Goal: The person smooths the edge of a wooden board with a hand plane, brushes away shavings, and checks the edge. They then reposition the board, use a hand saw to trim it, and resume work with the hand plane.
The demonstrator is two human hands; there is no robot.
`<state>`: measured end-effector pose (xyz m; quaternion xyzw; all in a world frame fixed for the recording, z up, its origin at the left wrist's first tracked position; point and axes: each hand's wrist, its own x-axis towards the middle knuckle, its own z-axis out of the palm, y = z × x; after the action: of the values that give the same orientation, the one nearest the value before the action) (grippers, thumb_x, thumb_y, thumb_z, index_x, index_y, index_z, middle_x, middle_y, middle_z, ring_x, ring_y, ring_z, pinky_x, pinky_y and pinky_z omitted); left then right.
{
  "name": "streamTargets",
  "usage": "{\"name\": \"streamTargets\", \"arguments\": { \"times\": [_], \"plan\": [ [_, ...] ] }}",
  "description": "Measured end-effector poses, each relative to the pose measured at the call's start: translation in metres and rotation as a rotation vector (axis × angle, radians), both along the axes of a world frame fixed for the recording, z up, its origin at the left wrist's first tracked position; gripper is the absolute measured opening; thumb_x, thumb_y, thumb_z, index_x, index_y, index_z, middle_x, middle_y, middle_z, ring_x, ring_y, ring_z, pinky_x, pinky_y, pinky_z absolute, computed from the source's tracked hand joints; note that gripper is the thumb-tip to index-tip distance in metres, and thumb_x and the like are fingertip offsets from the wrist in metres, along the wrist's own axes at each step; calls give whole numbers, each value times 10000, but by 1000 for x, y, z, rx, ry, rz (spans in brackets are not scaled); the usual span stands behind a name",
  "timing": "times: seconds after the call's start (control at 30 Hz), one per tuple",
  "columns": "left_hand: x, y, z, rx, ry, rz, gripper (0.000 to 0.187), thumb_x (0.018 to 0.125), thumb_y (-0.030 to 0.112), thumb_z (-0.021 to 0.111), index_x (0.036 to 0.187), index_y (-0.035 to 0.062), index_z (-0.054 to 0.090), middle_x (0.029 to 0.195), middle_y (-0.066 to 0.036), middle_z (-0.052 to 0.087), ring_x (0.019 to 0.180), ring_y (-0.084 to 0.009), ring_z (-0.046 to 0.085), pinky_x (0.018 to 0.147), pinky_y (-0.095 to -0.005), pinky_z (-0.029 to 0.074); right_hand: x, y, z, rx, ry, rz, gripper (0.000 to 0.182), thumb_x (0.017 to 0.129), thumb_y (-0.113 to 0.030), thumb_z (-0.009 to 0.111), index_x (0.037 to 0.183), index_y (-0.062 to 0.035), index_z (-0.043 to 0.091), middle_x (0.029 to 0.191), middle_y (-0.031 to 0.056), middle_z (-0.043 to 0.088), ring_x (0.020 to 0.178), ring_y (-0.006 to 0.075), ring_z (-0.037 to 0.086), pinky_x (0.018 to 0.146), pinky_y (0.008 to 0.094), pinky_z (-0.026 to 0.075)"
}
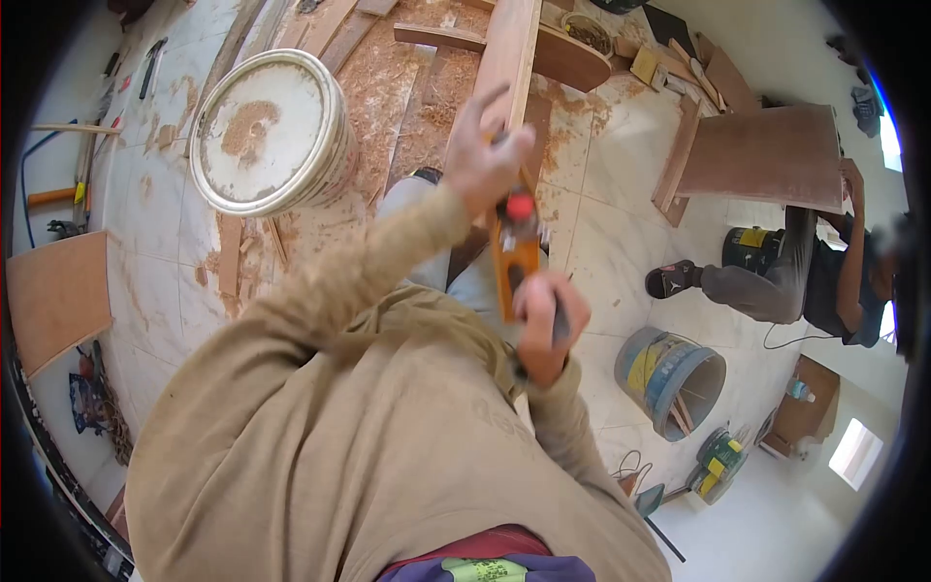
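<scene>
An orange power planer (514, 254) with a red knob rests on the edge of a long wooden board (511, 53) that runs away from me. My left hand (485, 155) grips the front of the planer near the red knob, fingers partly spread. My right hand (550, 325) is closed around the planer's rear handle. My tan sleeves cover both arms.
A white bucket (270, 131) stands upside down at left amid sawdust and wood strips. Another person (795, 276) sits at right holding a brown panel (766, 155). A grey bucket (669, 373) lies near my right side. A plywood sheet (58, 296) lies at far left.
</scene>
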<state>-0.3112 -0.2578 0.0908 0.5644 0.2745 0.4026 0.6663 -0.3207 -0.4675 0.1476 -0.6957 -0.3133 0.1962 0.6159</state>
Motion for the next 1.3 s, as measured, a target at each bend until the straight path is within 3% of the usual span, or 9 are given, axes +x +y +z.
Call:
{"name": "streamTargets", "arguments": {
  "times": [0.2, 0.43, 0.5, 0.53, 0.7, 1.03, 1.1, 1.13, 1.3],
  "plan": [
    [46, 48, 1, 72, 11, 13, 676, 885, 140, 682, 1471, -67, 414, 1424, -192, 513, 1355, -253, 522, 1156, -398, 427, 42, 51, -5, 12, -28, -42, 169, 903, -68, 585, 754, 11, 597, 642, 86, 567, 571, 158, 546, 546, 294, 425],
    [250, 263, -14, 19, -92, -73, 663, 874, 266, 735, 1443, 22, 498, 1203, -174, 655, 983, -253, 670, 768, -364, 572, 205, 253, -5, 280, 153, -45, 331, 975, -206, 595, 687, -46, 568, 579, -9, 524, 483, 78, 481, 465, 270, 376],
    [204, 211, -21, 184, -35, 105, 616, 888, 234, 715, 1432, 33, 510, 1197, -171, 666, 939, -254, 695, 714, -357, 591, 172, 210, -13, 258, 183, -10, 322, 982, -199, 591, 698, -50, 558, 596, -12, 528, 496, 72, 488, 474, 263, 378],
    [141, 159, 19, 78, 158, 20, 796, 833, 325, 762, 1500, 19, 455, 1427, -233, 545, 1303, -296, 554, 1073, -366, 460, 137, 170, -4, 204, 129, -3, 329, 988, -193, 587, 702, -42, 528, 597, -18, 502, 524, 72, 477, 493, 266, 371],
    [-23, -16, -3, -70, 0, -25, 669, 902, 156, 699, 1482, -47, 435, 1446, -207, 526, 1331, -295, 547, 1149, -409, 431, -6, -5, 13, -10, -32, 74, 132, 847, -22, 570, 723, 24, 587, 642, 123, 580, 556, 225, 585, 566, 303, 468],
    [246, 272, -21, 60, -51, -70, 653, 888, 202, 702, 1467, 18, 463, 1249, -172, 647, 1019, -225, 674, 838, -351, 574, 202, 258, 0, 300, 144, -32, 317, 977, -178, 589, 696, -38, 554, 592, 0, 542, 473, 88, 488, 452, 268, 357],
    [252, 253, -56, 102, -166, 25, 643, 907, 178, 690, 1484, 48, 438, 1140, -141, 659, 911, -226, 680, 722, -356, 590, 180, 230, -1, 234, 107, -2, 316, 986, -189, 594, 707, -47, 553, 597, -5, 540, 489, 78, 492, 461, 266, 362],
    [175, 193, 1, 85, 105, 17, 750, 856, 245, 747, 1478, -45, 444, 1375, -207, 600, 1120, -233, 648, 967, -351, 539, 158, 197, -5, 208, 86, 0, 315, 989, -194, 598, 712, -52, 553, 599, -8, 537, 501, 74, 493, 469, 266, 364],
    [-6, -6, 4, -15, 3, -20, 671, 905, 193, 715, 1466, -61, 449, 1446, -202, 513, 1337, -263, 539, 1142, -408, 444, 8, 2, 2, 12, -52, 71, 118, 865, -34, 580, 756, 11, 583, 657, 117, 576, 566, 227, 583, 560, 309, 461]
  ]
}}
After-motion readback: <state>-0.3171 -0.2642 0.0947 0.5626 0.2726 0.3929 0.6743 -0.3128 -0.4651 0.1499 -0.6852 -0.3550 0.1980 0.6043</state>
